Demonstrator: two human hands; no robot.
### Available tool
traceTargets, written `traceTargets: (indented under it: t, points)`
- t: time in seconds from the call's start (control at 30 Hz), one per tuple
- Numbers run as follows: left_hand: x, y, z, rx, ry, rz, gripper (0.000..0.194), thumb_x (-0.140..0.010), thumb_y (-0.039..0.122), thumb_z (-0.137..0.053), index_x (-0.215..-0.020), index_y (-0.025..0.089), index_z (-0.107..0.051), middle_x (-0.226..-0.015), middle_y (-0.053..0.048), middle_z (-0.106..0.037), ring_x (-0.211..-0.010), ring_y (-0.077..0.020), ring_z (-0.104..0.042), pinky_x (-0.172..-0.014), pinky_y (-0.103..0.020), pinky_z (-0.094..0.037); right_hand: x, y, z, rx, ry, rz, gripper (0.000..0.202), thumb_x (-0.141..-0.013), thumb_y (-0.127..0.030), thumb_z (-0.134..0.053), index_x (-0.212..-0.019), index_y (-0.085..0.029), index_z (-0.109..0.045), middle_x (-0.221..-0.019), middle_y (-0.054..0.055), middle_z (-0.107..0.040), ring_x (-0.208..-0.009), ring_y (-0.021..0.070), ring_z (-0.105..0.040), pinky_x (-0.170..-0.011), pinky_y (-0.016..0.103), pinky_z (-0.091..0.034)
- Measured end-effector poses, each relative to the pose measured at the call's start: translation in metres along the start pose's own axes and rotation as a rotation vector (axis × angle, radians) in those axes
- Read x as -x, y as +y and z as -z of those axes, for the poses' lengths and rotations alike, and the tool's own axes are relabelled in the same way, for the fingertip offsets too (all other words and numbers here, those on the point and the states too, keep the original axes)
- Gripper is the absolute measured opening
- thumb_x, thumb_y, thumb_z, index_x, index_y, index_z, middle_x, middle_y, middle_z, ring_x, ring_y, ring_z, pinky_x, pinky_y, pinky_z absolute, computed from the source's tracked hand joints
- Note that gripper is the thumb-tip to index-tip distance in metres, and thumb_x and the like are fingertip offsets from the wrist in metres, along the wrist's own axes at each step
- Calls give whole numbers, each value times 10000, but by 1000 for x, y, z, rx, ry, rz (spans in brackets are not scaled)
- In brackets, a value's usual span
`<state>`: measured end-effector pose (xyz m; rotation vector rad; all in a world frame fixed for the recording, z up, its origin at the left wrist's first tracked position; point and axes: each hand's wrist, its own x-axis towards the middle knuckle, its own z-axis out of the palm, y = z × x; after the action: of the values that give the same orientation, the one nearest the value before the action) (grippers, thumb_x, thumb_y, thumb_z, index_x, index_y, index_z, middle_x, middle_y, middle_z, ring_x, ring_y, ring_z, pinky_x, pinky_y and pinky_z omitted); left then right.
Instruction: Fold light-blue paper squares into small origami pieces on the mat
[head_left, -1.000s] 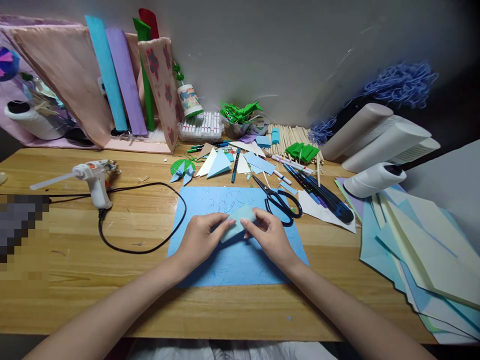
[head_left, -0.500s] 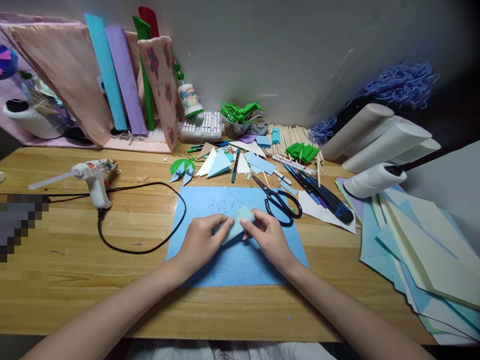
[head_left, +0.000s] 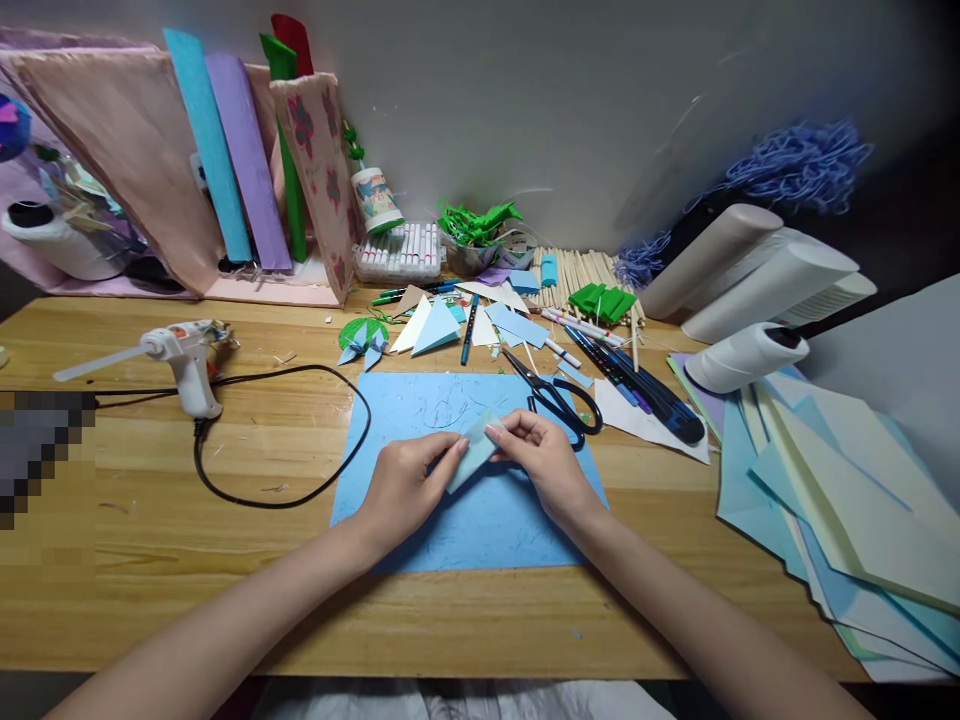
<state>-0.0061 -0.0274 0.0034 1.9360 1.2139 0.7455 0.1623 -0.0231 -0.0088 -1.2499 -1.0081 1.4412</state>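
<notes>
A small piece of light blue-green paper [head_left: 472, 455] is pinched between my two hands, tilted above a blue mat [head_left: 442, 535]. My left hand [head_left: 416, 480] grips its left edge between thumb and fingers. At the upper right edge, my right hand [head_left: 544, 460] holds it with the thumb on top and the fingers curled under. Parts of the paper are hidden behind my fingers. Black-handled scissors [head_left: 555, 395] lie just beyond my right hand, partly on the mat.
A glue gun [head_left: 191, 370] with its looped cord lies to the left. Paper scraps [head_left: 435, 325], pens [head_left: 469, 330], a box of markers [head_left: 401, 250] and wooden sticks [head_left: 581, 275] fill the back. Stacked coloured paper [head_left: 862, 500] and a white roll [head_left: 750, 357] sit at right.
The paper now shows a narrower face, as if turned or folded over. My right thumb and fingers have shifted slightly on its edge; my left hand stays nearly in place.
</notes>
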Motion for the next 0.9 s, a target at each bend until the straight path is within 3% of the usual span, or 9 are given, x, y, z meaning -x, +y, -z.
traceTargets:
  t: [0.3, 0.6, 0.77, 0.9]
  points:
    - [-1, 0, -1, 8, -32, 47, 302, -879, 318, -381, -788, 158, -620, -652, 10, -579, -585, -100, -470, -586, -208, -321, -2, 2, 0, -55, 58, -35, 273, -577, -363, -745, -617, -140, -593, -615, -22, -556, -574, 81, -526, -553, 196, -488]
    - [-4, 1, -2, 105, -94, 139, 397, -841, 392, -418, -533, 146, -469, -500, 55, -330, -502, -81, -323, -483, -212, -235, 1, 0, -1, -9, 83, 12, 255, -578, -282, -759, -607, -149, -543, -571, -38, -561, -510, 69, -523, -497, 180, -449]
    - [-3, 2, -4, 202, -67, 178, 378, -850, 392, -399, -639, 132, -575, -554, 26, -457, -538, -97, -385, -501, -216, -275, 0, 1, -2, -92, 16, -28, 318, -629, -279, -729, -876, -179, -556, -648, -37, -600, -542, 80, -556, -547, 200, -468]
    - [-1, 4, -5, 278, -25, 228, 387, -848, 416, -398, -665, 127, -579, -581, 17, -485, -549, -102, -407, -506, -216, -294, 1, 1, -3, -102, -48, -73, 243, -655, -328, -698, -746, -154, -556, -671, -14, -586, -572, 102, -573, -605, 241, -482]
